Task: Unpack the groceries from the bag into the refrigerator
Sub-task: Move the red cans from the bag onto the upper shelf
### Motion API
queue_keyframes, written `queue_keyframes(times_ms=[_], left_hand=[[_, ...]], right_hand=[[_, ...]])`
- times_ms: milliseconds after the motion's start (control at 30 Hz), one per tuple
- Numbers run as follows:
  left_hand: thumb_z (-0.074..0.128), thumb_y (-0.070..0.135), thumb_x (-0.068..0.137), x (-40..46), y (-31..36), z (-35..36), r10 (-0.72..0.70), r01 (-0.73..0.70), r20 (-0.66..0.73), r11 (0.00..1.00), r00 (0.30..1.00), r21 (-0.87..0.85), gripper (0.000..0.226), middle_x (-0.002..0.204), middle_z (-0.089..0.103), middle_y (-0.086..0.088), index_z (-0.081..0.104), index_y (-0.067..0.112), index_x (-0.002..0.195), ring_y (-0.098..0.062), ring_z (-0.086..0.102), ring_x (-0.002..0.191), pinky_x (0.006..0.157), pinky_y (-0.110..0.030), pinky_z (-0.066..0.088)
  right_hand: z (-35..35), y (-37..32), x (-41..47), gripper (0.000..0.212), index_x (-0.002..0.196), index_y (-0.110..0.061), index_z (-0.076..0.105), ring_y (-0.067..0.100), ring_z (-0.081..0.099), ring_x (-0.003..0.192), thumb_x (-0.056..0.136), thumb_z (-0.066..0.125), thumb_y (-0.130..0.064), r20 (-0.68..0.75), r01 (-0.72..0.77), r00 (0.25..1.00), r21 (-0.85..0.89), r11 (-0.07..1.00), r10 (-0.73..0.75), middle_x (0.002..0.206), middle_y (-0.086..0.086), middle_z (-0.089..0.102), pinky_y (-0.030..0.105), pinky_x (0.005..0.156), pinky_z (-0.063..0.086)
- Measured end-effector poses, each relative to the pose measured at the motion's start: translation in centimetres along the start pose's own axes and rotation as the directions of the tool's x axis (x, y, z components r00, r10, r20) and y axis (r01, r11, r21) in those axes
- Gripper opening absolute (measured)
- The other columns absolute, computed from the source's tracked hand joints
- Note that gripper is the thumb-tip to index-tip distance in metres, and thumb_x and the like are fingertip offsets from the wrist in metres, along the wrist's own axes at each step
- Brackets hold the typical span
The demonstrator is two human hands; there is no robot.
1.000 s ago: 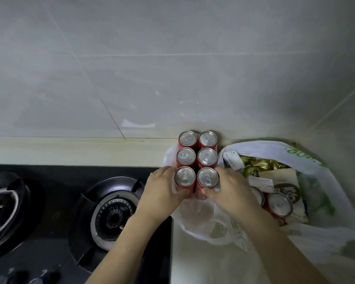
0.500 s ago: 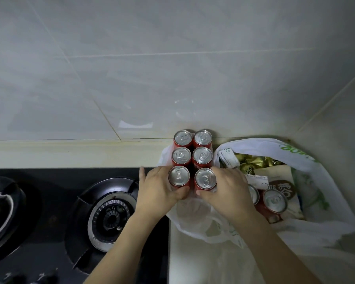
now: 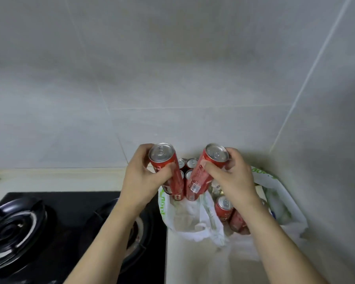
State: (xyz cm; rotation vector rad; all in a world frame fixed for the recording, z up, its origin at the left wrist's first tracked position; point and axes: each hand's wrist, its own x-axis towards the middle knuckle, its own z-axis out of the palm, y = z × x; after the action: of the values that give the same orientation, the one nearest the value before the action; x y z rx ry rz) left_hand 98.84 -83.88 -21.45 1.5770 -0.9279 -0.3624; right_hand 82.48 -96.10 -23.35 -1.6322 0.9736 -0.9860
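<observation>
My left hand [image 3: 140, 177] grips a tall red can [image 3: 168, 173], lifted above the counter and tilted left. My right hand [image 3: 233, 177] grips a second red can [image 3: 203, 173], tilted right, its base close to the first can's base. Behind and below them several more red cans [image 3: 190, 163] stand upright against the wall. A white plastic bag with green print [image 3: 285, 201] lies open on the counter at the right, with two red cans [image 3: 223, 208] inside it under my right wrist. Other packets in the bag are mostly hidden. No refrigerator is in view.
A black gas hob with two burners [image 3: 16, 226] fills the counter's left part, close to my left forearm. Pale counter [image 3: 193, 263] runs in front of the bag. Grey tiled walls [image 3: 172, 78] meet in a corner at the right, just behind the bag.
Both hands closed on the two front cans of the group and lifted them up and apart. The camera view dropped and moved closer.
</observation>
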Motion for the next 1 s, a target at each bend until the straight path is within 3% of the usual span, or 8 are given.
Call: queue_keyframes(times_ms=[100, 200, 300, 400, 467, 567, 800, 1000], left_hand=[[0.074, 0.021, 0.069, -0.3, 3.0, -0.8, 0.034, -0.033, 0.000, 0.981, 0.999, -0.193, 0.043, 0.094, 0.071, 0.009, 0.058, 0.017, 0.109, -0.006, 0.066, 0.086, 0.073, -0.019, 0.051], [0.071, 0.026, 0.071, -0.8, 5.1, -1.5, 0.033, -0.031, 0.000, 0.934, 0.999, -0.355, 0.047, 0.110, 0.070, -0.009, 0.055, 0.017, 0.114, -0.028, 0.066, 0.106, 0.089, -0.043, 0.053], [0.063, 0.021, 0.075, -1.5, 6.9, -2.1, 0.026, -0.047, -0.056, 0.902, 0.998, -0.429, 0.042, 0.103, 0.072, -0.005, 0.053, 0.018, 0.116, -0.029, 0.069, 0.103, 0.089, -0.048, 0.054], [0.067, 0.034, 0.067, -2.0, 8.0, -2.6, 0.007, -0.069, -0.156, 0.915, 0.988, -0.397, 0.050, 0.105, 0.069, -0.011, 0.053, 0.023, 0.114, -0.034, 0.069, 0.098, 0.085, -0.053, 0.056], [0.070, 0.041, 0.064, -2.3, 8.6, -2.9, 0.020, -0.099, -0.223, 0.932, 0.975, -0.349, 0.049, 0.107, 0.067, -0.013, 0.054, 0.029, 0.109, -0.036, 0.069, 0.095, 0.083, -0.055, 0.057], [0.077, 0.044, 0.066, -2.9, 9.0, -3.2, 0.051, -0.129, -0.286, 0.957, 0.957, -0.261, 0.048, 0.100, 0.071, 0.001, 0.057, 0.031, 0.108, -0.028, 0.072, 0.087, 0.078, -0.045, 0.060], [0.076, 0.042, 0.072, -3.8, 9.3, -3.9, 0.096, -0.139, -0.287, 0.981, 0.953, -0.133, 0.039, 0.087, 0.072, 0.004, 0.062, 0.023, 0.103, -0.016, 0.071, 0.076, 0.071, -0.032, 0.058], [0.075, 0.040, 0.072, -4.5, 9.2, -4.2, 0.102, -0.133, -0.285, 0.987, 0.953, -0.094, 0.037, 0.089, 0.072, 0.004, 0.063, 0.023, 0.102, -0.018, 0.072, 0.076, 0.070, -0.031, 0.058]], right_hand=[[-0.4, -3.4, -0.4, 0.034, 0.096, -0.031, 0.060, 0.010, 0.069, 0.085, 0.068, 0.080, -0.030, -0.040, 0.032, 0.999, 0.244, 0.969, -0.023, 0.093, -0.005, 0.071, 0.031, 0.072, 0.054], [-0.7, -6.3, -1.0, 0.030, 0.100, -0.030, 0.059, 0.018, 0.069, 0.089, 0.077, 0.077, -0.023, -0.032, 0.058, 0.998, 0.388, 0.920, -0.050, 0.099, 0.001, 0.070, 0.036, 0.073, 0.057], [-0.8, -8.6, -1.9, 0.021, 0.096, -0.036, 0.061, 0.028, 0.069, 0.093, 0.082, 0.073, -0.025, 0.019, 0.044, 0.998, 0.483, 0.875, -0.061, 0.104, 0.010, 0.069, 0.045, 0.076, 0.059], [-0.5, -10.0, -2.7, 0.018, 0.095, -0.036, 0.063, 0.030, 0.069, 0.092, 0.082, 0.073, -0.029, 0.054, 0.049, 0.995, 0.491, 0.870, -0.086, 0.101, 0.010, 0.069, 0.046, 0.076, 0.059], [-0.1, -10.8, -3.2, 0.026, 0.095, -0.034, 0.065, 0.032, 0.069, 0.091, 0.073, 0.079, -0.039, 0.064, 0.068, 0.992, 0.476, 0.877, -0.112, 0.098, 0.009, 0.070, 0.044, 0.074, 0.059], [0.7, -11.6, -3.9, 0.037, 0.092, -0.035, 0.068, 0.030, 0.070, 0.090, 0.062, 0.081, -0.053, 0.073, 0.110, 0.985, 0.443, 0.890, -0.158, 0.095, 0.006, 0.072, 0.048, 0.079, 0.058], [1.9, -12.3, -4.8, 0.031, 0.090, -0.035, 0.067, 0.030, 0.069, 0.087, 0.066, 0.075, -0.053, 0.073, 0.181, 0.971, 0.406, 0.896, -0.229, 0.091, 0.005, 0.071, 0.056, 0.082, 0.055], [2.0, -11.9, -5.0, 0.026, 0.088, -0.039, 0.065, 0.029, 0.069, 0.087, 0.066, 0.073, -0.053, 0.111, 0.201, 0.958, 0.393, 0.897, -0.264, 0.090, 0.004, 0.070, 0.056, 0.082, 0.055]])
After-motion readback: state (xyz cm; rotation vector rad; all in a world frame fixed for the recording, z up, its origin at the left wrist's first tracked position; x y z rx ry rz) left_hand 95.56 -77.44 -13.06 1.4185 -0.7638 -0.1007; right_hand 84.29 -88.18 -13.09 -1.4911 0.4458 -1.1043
